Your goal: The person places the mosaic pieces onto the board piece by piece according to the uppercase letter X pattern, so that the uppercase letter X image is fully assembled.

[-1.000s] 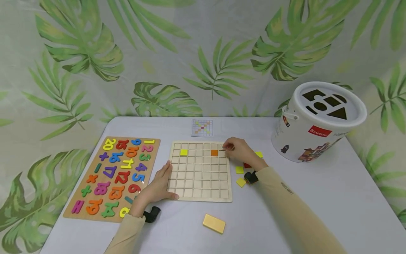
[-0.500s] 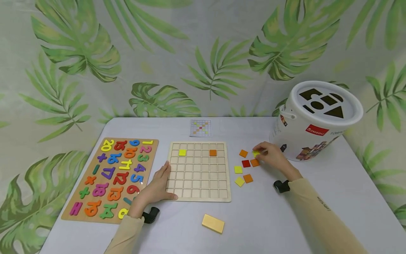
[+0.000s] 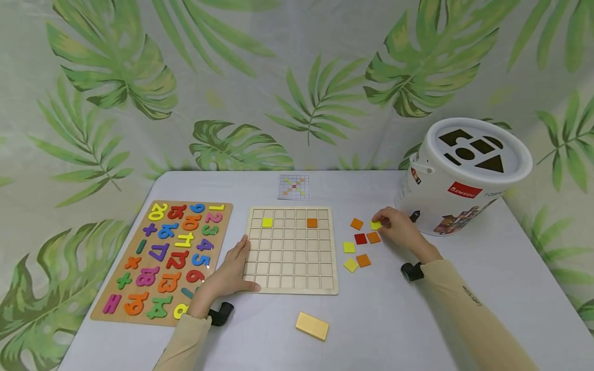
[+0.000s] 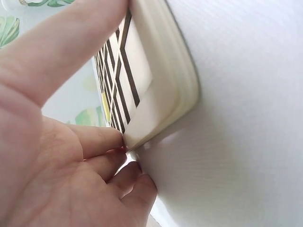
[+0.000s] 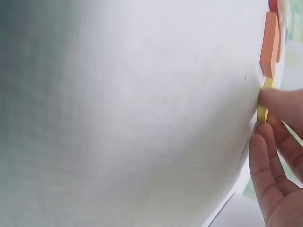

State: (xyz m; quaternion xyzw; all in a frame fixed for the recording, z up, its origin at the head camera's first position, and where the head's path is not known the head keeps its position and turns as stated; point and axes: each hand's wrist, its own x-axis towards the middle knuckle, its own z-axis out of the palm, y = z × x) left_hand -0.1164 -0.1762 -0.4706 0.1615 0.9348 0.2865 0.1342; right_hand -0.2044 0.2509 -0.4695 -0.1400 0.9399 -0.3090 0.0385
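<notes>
My right hand (image 3: pixel 400 226) is beside the loose tiles, its thumb and fingertips pinching a yellow square tile (image 3: pixel 375 224). In the right wrist view the yellow tile (image 5: pixel 262 111) is low against the white cloth, partly hidden by the fingers. My left hand (image 3: pixel 229 273) rests at the lower left corner of a wooden grid board (image 3: pixel 336 257), fingers extended along its side and thumb at the near edge. The left wrist view shows the fingertips touching the board's rim (image 4: pixel 177 71). One yellow tile (image 3: pixel 267 222) and one orange tile (image 3: pixel 312 223) sit in the grid.
Several loose tiles, including a red tile (image 3: pixel 360 239), lie right of the board. A pattern card (image 3: pixel 294 187) is behind it. A number puzzle board (image 3: pixel 134 247) lies left, a cream block (image 3: pixel 312 326) in front, and a white bucket (image 3: pixel 445 206) back right.
My right hand has moved right, from the grid board's upper right corner to the loose tiles, and now pinches a yellow tile. The left hand stays on the board.
</notes>
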